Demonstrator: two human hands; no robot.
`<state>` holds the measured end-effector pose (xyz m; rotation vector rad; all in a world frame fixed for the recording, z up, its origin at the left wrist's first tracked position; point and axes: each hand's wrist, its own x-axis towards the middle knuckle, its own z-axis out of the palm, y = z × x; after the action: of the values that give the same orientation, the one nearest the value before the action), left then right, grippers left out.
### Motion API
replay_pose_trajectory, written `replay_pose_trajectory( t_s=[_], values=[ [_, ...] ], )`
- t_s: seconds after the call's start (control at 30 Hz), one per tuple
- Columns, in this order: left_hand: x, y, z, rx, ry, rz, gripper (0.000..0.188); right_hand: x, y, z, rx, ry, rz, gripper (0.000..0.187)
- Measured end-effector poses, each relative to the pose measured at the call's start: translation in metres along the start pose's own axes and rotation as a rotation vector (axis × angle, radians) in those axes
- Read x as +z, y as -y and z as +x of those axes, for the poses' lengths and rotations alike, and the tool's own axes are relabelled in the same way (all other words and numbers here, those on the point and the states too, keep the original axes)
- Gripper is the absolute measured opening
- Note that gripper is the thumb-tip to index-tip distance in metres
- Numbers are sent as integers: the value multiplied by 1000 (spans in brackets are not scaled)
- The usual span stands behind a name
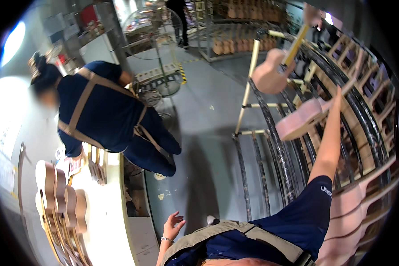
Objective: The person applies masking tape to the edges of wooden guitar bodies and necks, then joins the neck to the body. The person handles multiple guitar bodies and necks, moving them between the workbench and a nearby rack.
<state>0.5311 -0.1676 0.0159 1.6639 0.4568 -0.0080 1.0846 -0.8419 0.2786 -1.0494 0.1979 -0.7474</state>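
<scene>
My right arm stretches out over the rack on the right. The right hand (336,103) closes round the neck of an unfinished pinkish ukulele (300,117), and its fingers are partly hidden. The ukulele's body lies across the rack's black-wrapped rails (275,137). Another bare ukulele (272,73) with a yellowish strip along its neck stands just beyond it. Low in front of my body is my left hand (174,226), its fingers loosely bent and apart, holding nothing.
More ukulele bodies (346,199) line the rack beside my right arm. At left, a co-worker (99,104) bends over a white bench (113,199) bearing several ukuleles (53,186). A large fan (157,35) and a far shelf of instruments (244,44) stand across the grey floor (204,106).
</scene>
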Motion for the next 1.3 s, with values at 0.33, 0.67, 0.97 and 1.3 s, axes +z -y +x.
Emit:
replay_pose_trajectory(
  t_s=[0.33, 0.67, 0.97, 1.3],
  values=[
    [-96, 24, -62, 225, -461, 282, 29, 62, -91, -348, -486, -124, -616, 73],
    [-506, 0, -252, 176, -1508, 1232, 25, 23, -235, -861, 778, 1526, -693, 29],
    [-707, -7, -208, -462, -699, 441, 69, 144, -186, -1034, 389, 1901, -594, 23],
    [-621, 7, -235, 174, -995, 358, 38, 236, -225, -1086, -868, 1713, -753, 18]
  ],
)
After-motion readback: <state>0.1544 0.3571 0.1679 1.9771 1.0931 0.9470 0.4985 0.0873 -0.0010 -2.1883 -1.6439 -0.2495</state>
